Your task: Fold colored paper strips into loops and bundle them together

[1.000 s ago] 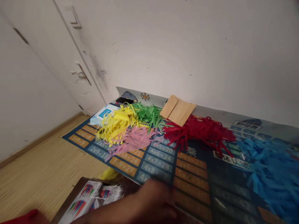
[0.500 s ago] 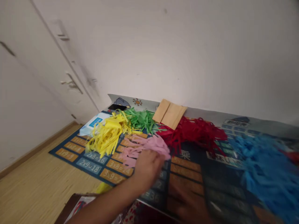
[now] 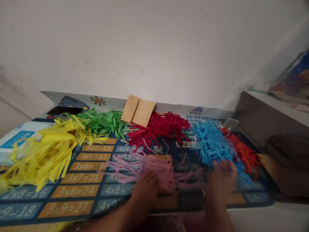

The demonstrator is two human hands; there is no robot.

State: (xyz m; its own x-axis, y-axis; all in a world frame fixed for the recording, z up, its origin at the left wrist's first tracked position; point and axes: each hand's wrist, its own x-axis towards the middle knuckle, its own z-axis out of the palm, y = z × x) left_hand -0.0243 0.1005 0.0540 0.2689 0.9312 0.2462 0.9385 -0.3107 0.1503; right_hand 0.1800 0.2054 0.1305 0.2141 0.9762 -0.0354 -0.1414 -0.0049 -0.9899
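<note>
A pink fringed paper bundle (image 3: 160, 166) lies spread near the front of the mat, its strips trailing to both sides. My left hand (image 3: 146, 187) is on its near edge, fingers pressed together on the paper. My right hand (image 3: 223, 175) is blurred by motion, its fingers apart and nothing visible in them. It is just in front of the blue fringed paper (image 3: 210, 141); whether it touches that paper, I cannot tell. Red fringed paper (image 3: 166, 125) sits behind the pink one, partly under a folded tan card (image 3: 138, 111).
Yellow (image 3: 55, 138) and green fringed paper (image 3: 103, 122) lie on the left, near a black phone-like slab (image 3: 64, 111) and a blue-white packet (image 3: 20, 138). Orange-red fringe (image 3: 243, 151) lies by a grey box (image 3: 272, 129). Beneath is a times-table mat (image 3: 72, 190); a wall (image 3: 145, 48) rises behind.
The view has swung right, bringing the grey box into sight. The pink paper is now laid out wider under my left hand. My right hand has come up near the blue paper.
</note>
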